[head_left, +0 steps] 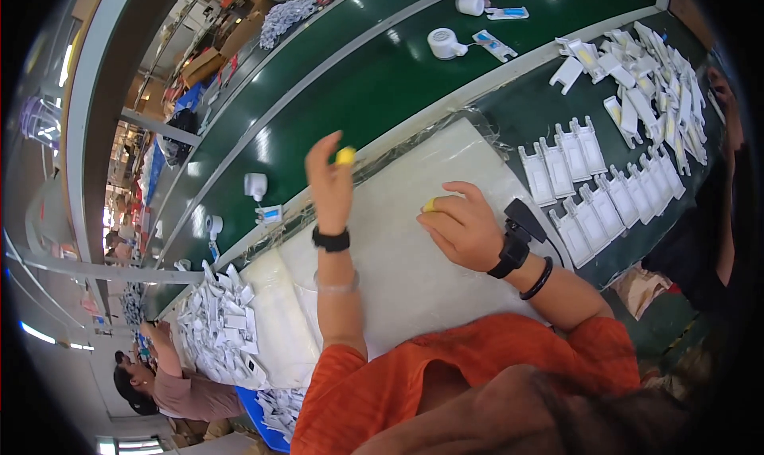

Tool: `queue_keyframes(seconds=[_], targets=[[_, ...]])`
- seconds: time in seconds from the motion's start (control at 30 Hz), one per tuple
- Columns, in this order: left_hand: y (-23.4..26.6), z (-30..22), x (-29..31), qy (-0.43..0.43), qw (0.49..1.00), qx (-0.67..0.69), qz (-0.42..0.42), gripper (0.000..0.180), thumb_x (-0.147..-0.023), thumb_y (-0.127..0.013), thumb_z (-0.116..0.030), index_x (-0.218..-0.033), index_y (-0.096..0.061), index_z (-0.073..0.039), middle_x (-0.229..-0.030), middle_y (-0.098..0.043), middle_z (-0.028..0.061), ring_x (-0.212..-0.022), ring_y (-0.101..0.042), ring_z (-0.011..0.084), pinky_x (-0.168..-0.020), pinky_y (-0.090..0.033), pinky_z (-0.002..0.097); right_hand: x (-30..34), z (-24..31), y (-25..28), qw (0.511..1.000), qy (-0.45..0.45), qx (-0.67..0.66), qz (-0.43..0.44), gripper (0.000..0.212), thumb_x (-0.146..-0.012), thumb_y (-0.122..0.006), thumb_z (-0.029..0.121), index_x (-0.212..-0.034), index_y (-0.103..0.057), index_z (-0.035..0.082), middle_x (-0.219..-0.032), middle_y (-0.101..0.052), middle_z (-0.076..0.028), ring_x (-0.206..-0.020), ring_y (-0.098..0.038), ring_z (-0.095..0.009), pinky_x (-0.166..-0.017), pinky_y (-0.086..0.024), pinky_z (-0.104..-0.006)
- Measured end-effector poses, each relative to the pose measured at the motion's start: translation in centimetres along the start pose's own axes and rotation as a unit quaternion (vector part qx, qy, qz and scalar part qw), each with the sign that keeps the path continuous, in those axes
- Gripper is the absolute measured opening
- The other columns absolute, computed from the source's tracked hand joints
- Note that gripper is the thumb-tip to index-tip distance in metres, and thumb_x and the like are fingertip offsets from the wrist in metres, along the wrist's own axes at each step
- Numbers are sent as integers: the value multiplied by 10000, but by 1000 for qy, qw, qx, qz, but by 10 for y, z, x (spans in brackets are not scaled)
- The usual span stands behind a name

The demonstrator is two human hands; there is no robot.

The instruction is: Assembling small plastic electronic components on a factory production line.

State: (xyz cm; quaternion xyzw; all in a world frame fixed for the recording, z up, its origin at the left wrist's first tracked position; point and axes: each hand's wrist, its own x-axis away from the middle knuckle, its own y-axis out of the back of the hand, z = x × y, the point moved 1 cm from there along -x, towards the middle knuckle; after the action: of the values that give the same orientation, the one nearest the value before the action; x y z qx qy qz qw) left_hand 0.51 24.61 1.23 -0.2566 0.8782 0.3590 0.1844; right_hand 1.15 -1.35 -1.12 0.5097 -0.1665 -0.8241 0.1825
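Observation:
My left hand [330, 188] is raised over the near edge of the green conveyor belt, slightly blurred, with fingers apart and nothing visible in it. A yellow finger cot [345, 156] covers one of its digits. Over the pale, plastic-covered work mat [414, 296], my right hand [465, 228] hangs with loosely bent fingers, one standing apart from the others. It also wears a yellow finger cot [430, 206], and I see nothing held there. Nearest to this hand, on the right, white rectangular plastic housings [593, 224] stand in two neat leaning rows.
Beyond the mat runs the green conveyor belt [318, 128], carrying white round parts [446, 44] with small blue-and-white pieces. Heaps of white plastic parts lie far right [637, 89] and left [219, 320]. A blue bin [259, 415] stands lower left. Co-workers [179, 383] are at both sides.

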Motion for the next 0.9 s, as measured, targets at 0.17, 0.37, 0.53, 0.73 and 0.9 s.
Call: queue_keyframes(seconds=[0.17, 0.37, 0.53, 0.73, 0.9], targets=[[-125, -32, -73, 42, 934, 255, 246, 272, -928, -553, -41, -1188, -633, -38, -1183, -570, 91, -916, -678, 152, -657, -544, 263, 2, 9, 9, 1000, 4, -13, -28, 220, -772, -701, 0, -984, -677, 57, -926, -655, -54, -845, -625, -210, -962, -454, -473], [-258, -32, -136, 39, 952, 162, 257, 508, -880, -547, -48, -1375, -451, 15, -1306, -545, 175, -841, -713, 217, -663, -556, 307, 0, 7, 15, 996, 4, 21, -83, 282, -771, -667, -43, -1044, -659, 29, -987, -657, -74, -899, -600, -224, -956, -451, -473], [-287, -9, -153, -97, 966, -112, 214, 380, -858, -586, -204, -1150, -629, 35, -1156, -632, 217, -783, -673, 332, -765, -536, 409, -2, 7, 7, 996, 6, -6, -91, 325, -757, -661, -44, -1074, -653, 28, -1037, -645, -80, -938, -583, -233, -946, -451, -475], [-215, -38, -121, -75, 932, -278, 222, 478, -874, -578, -431, -905, -720, 25, -1071, -616, 250, -885, -657, 387, -769, -538, 469, 1, 3, 11, 998, 5, 12, -57, 335, -749, -650, -57, -1071, -655, 37, -1039, -639, -82, -967, -573, -237, -946, -443, -470], [-146, -22, -89, -117, 937, -286, 162, 434, -880, -609, -411, -778, -724, -4, -883, -597, 190, -770, -617, 352, -670, -504, 456, -2, 5, 7, 997, 16, 11, -74, 340, -750, -642, -63, -1074, -653, 39, -1052, -634, -88, -965, -572, -254, -930, -443, -464]])
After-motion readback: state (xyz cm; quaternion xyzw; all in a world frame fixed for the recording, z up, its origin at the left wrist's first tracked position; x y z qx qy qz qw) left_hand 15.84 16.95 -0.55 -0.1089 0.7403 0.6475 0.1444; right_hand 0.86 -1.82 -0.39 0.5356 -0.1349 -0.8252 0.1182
